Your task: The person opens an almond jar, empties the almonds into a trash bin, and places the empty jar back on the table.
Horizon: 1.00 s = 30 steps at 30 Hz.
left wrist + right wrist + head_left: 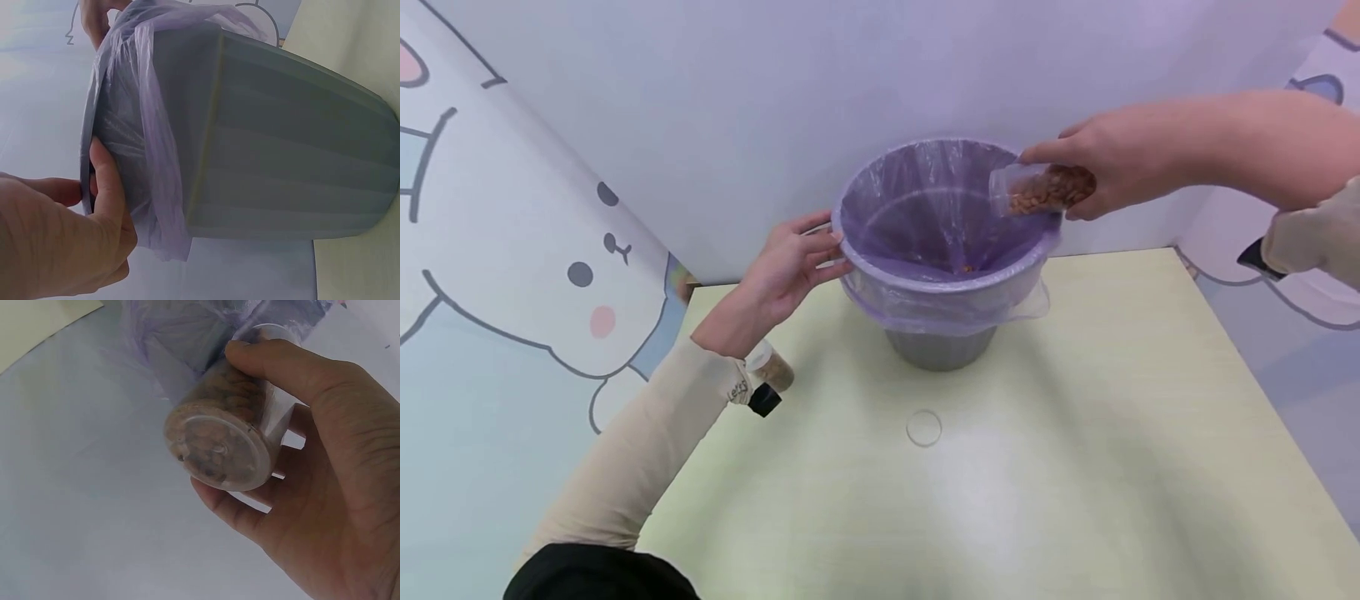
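A grey trash bin [936,350] stands at the back of the table, lined with a translucent purple bag [917,217] folded over its rim. My left hand [790,267] pinches the bin's left rim; in the left wrist view its thumb and fingers [109,187] lie on both sides of the edge. Above the right rim, my right hand [1112,162] grips a clear plastic jar [1045,190] lying nearly sideways, its mouth toward the bin's inside. Brown nut-like pieces [228,394] fill much of the jar. A small orange bit [967,268] shows deep in the bag.
A second clear jar [771,367] with tan contents and a whitish top is on the table beside my left wrist. In front of the bin lies a thin clear round lid-like disc [923,428]. A white wall [737,108] rises directly behind the table.
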{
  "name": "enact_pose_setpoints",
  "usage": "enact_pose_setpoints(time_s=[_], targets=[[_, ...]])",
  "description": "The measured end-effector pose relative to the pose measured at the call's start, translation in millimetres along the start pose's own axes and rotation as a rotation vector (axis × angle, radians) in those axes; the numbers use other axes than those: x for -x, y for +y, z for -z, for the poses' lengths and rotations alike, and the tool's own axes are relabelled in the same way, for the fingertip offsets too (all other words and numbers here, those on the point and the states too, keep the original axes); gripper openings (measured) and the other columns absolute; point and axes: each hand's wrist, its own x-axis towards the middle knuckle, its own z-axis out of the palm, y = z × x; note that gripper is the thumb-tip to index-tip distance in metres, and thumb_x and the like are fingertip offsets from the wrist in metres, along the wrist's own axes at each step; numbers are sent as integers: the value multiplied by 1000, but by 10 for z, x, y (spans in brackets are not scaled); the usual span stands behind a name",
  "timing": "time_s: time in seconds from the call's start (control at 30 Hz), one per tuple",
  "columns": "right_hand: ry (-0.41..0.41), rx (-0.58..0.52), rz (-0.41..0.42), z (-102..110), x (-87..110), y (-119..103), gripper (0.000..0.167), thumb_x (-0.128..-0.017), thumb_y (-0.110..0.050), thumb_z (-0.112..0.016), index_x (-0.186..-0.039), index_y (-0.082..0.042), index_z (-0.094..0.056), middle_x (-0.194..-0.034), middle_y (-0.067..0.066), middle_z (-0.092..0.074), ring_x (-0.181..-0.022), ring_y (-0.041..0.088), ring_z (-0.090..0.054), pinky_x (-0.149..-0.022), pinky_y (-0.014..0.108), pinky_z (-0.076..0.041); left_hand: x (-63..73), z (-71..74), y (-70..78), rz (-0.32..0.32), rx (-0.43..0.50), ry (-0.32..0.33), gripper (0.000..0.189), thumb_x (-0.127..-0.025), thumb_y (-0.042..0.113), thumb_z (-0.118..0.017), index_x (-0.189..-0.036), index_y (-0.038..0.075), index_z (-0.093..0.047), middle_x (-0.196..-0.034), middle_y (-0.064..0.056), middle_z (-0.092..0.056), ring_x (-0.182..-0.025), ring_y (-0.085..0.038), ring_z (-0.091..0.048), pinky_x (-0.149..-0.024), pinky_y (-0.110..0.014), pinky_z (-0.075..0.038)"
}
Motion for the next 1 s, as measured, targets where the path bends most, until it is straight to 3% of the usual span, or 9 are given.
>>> enact_pose_setpoints(time_s=[0.33, 0.6, 0.8, 1.0], targets=[[-8, 34, 26, 62, -15, -26, 92, -90, -26, -79, -162, -1, -28, -138, 33, -56, -109, 43, -64, -87, 58, -56, 1, -1, -2, 1, 17, -5, 56, -105, -1, -53, -160, 5, -38, -120, -8, -61, -92, -15, -66, -85, -27, -64], [-22, 69, 13, 123, -40, -84, 87, -90, -26, -77, -161, -3, -32, -124, 24, -62, -86, 28, -62, -70, 45, -54, -18, 2, -3, -6, 21, -6, 56, -105, -2, -53, -159, 5, -39, -122, -9, -60, -92, -15, -66, -85, -26, -63], [-32, 69, 7, 121, -34, -76, 91, -89, -28, -79, -162, -3, -30, -128, 28, -61, -93, 33, -66, -79, 55, -59, -34, -4, -22, -10, 24, -12, 55, -105, -2, -53, -158, 4, -41, -119, -8, -64, -95, -17, -67, -86, -27, -64], [-26, 76, 2, 110, -23, -39, 93, -90, -31, -79, -163, -5, -29, -135, 32, -58, -102, 41, -67, -88, 63, -56, -38, -19, -28, -16, 16, -15, 53, -106, 0, -52, -158, 5, -41, -122, -9, -63, -96, -17, -67, -87, -27, -64]])
